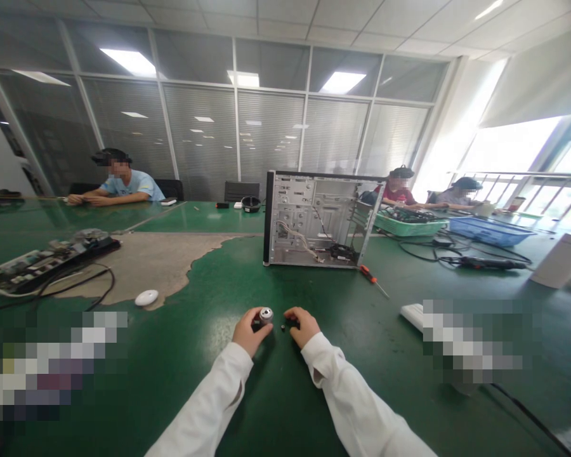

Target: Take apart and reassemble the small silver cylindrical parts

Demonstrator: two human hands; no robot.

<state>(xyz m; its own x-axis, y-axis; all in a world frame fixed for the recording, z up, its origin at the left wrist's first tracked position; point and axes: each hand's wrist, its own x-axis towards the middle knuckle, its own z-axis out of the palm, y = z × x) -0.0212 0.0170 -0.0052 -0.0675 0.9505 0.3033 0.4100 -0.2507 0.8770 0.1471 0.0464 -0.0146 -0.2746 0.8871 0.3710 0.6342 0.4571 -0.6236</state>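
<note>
Gripped between the thumb and fingers of the left hand [250,332] is a small metal cylinder [266,315], its round end turned upward; whether it touches the green table [171,355], I cannot tell. Just to the right of it, the right hand [304,327] holds its fingers curved and parted from the thumb, with nothing seen between them. One tiny dark piece [282,328] lies on the table between the two hands, nearer to the right thumb. Beyond the hands stands an opened computer case [321,216], and beside its lower right corner lies a screwdriver [368,275]. To the left, a white disc [146,298] rests near a bare patch [137,260] of the table.
</note>
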